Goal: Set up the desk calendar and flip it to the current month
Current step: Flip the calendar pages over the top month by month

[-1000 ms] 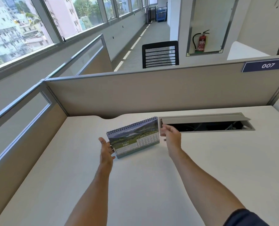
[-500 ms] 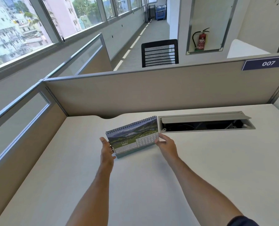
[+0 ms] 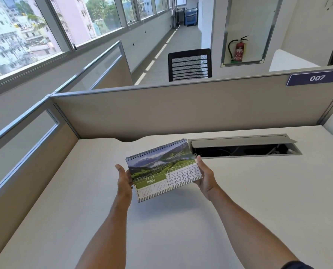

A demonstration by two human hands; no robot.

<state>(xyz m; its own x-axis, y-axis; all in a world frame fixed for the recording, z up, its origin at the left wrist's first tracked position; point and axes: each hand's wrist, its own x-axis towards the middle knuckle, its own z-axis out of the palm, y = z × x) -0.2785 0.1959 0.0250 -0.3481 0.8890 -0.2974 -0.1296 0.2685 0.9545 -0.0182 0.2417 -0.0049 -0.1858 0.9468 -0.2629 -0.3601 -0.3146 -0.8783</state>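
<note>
Desk calendar (image 3: 162,170): you hold it above the counter (image 3: 259,200), a little in front of the open cable tray (image 3: 245,147), with the spiral binding on top and the page tilted toward your face. I think this tilt is so that you can read the page before you put it down.

Page shown: the green band reads MAY, with a mountain landscape above it and the date grid at the right. Whether May is the current month, the view does not tell.

Left hand (image 3: 124,180): it presses against the left short edge, palm turned inward and fingers straight up. The thumb is hidden, so you seem to support this side more than pinch it.

Right hand (image 3: 205,176): it is clamped on the right edge, the fingers going behind the card. One hand at each end keeps the wide, thin card level.

Shadow: a soft shadow lies on the counter below the bottom edge, so the base looks not yet set down.

Stand: I cannot tell if the folding base behind is opened.

Next move, as I judge: lower it squarely so that it stands alone, away from the tray opening, where a corner could slip in.
</note>
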